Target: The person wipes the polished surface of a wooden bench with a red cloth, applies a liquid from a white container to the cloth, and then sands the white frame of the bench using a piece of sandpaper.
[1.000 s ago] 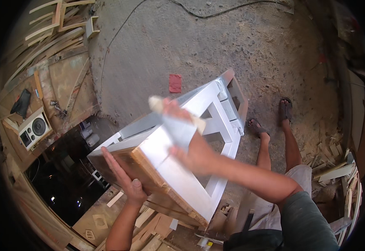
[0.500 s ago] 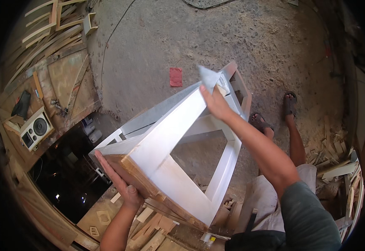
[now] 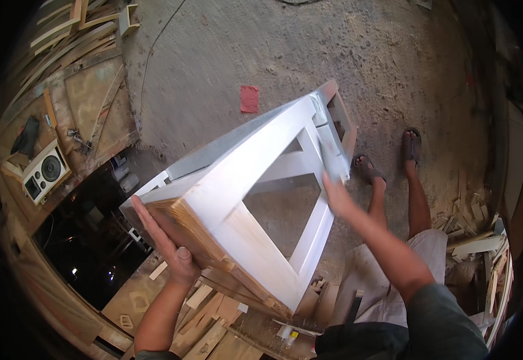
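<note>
A white-painted wooden frame [image 3: 213,222] with openings stands tilted in front of me, a bare brown wooden panel [image 3: 201,243] on its near left side. My left hand [image 3: 168,246] lies flat against that panel, fingers stretched and thumb raised. My right hand [image 3: 338,197] is on the right side of the frame, by the edge of its large opening. Motion smears its fingers. The pale sheet of sandpaper seen in it earlier is hard to make out beneath them.
A red square sheet [image 3: 249,99] lies on the dusty floor. On the bench at left is a speaker [image 3: 46,173] beside long wood strips [image 3: 63,45]. Wood offcuts [image 3: 213,324] lie below the frame, others at right [image 3: 474,222]. Sandalled feet [image 3: 369,170] stand at right.
My right hand has slid from the frame's top corner down along its right side, toward me. My left hand stays flat on the brown panel. The view has shifted slightly.
</note>
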Tool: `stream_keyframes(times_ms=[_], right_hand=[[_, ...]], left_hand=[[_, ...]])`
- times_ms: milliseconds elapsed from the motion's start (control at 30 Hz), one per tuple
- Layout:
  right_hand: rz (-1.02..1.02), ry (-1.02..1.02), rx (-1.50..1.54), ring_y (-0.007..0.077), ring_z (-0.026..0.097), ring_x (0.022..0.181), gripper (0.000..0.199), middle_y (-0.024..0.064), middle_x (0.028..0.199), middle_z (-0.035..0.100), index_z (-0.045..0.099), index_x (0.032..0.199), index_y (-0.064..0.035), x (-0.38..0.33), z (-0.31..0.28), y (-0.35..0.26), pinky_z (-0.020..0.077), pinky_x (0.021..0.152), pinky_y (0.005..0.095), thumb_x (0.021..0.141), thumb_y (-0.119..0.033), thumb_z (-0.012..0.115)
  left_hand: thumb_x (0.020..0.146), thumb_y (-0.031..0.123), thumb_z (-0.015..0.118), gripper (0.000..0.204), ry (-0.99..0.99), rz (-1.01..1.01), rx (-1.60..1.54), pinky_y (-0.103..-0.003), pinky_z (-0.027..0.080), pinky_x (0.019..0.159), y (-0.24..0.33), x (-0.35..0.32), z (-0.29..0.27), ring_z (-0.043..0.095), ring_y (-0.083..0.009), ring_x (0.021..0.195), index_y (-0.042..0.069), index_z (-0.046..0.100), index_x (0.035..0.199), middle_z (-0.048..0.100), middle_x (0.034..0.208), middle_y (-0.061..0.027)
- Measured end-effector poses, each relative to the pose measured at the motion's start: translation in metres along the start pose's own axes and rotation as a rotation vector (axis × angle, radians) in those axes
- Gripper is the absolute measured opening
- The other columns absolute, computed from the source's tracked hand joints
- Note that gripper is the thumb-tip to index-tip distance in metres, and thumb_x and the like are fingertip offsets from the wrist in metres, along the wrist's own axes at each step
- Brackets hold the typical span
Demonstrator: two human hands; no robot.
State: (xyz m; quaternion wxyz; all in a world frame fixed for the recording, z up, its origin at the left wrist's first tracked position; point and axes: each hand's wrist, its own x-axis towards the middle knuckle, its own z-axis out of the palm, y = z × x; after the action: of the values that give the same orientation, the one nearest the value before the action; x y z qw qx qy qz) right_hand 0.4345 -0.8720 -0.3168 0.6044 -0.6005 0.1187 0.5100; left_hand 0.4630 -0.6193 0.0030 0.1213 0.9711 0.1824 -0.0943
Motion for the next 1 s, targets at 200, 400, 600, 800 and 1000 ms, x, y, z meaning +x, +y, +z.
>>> stream_keyframes(times_ms=[200,400,600,800,1000], right_hand=[[-0.020,-0.120,-0.031,0.0358,0.027,0.150,0.081,0.0272,0.158,0.034,0.026,0.154,0.0103,0.004,-0.006,0.022,0.0192,0.123,0.0372,0.106,-0.055,0.034],[-0.185,0.045,0.092,0.0317,0.025,0.151,0.071,0.0243,0.160,0.030,0.023,0.155,0.0081,-0.064,0.013,0.078,0.0153,0.123,0.0374,0.108,-0.044,0.034],[-0.047,-0.046,0.217,0.0327,0.011,0.155,0.075,0.0215,0.166,0.017,0.017,0.157,0.0055,-0.093,0.025,0.058,0.0087,0.125,0.0384,0.105,-0.042,0.043],[0.117,-0.203,0.293,0.0305,0.011,0.155,0.073,0.0197,0.167,0.015,0.015,0.158,0.0056,-0.043,-0.013,0.126,0.0077,0.125,0.0379,0.108,-0.044,0.034],[-0.491,0.081,0.077,0.0310,0.021,0.153,0.073,0.0201,0.163,0.026,0.022,0.157,0.0023,-0.126,0.031,0.025,0.0153,0.124,0.0403,0.106,-0.046,0.041]], left_hand=[[0.088,0.085,0.031,0.117,0.033,-0.003,-0.047,-0.048,0.010,0.124,0.000,-0.001,0.002,0.008,-0.0304,0.155,-0.001,0.000,0.161,-0.002,0.169,-0.0171],[0.090,0.084,0.031,0.115,0.022,0.022,-0.016,-0.048,0.011,0.124,0.007,0.003,0.003,0.009,-0.0304,0.155,-0.001,0.000,0.160,-0.002,0.170,-0.0170],[0.088,0.084,0.034,0.116,0.052,0.012,-0.082,-0.048,0.011,0.124,0.001,-0.005,0.003,0.010,-0.0297,0.155,0.000,0.001,0.161,0.002,0.169,-0.0158],[0.090,0.083,0.034,0.116,0.023,0.030,-0.102,-0.048,0.005,0.125,0.017,0.008,0.010,0.005,-0.0318,0.156,-0.003,0.000,0.160,-0.002,0.169,-0.0186],[0.090,0.082,0.037,0.116,0.033,0.003,-0.186,-0.048,0.007,0.125,0.007,-0.003,0.008,0.006,-0.0320,0.156,-0.002,0.000,0.160,0.001,0.169,-0.0184]])
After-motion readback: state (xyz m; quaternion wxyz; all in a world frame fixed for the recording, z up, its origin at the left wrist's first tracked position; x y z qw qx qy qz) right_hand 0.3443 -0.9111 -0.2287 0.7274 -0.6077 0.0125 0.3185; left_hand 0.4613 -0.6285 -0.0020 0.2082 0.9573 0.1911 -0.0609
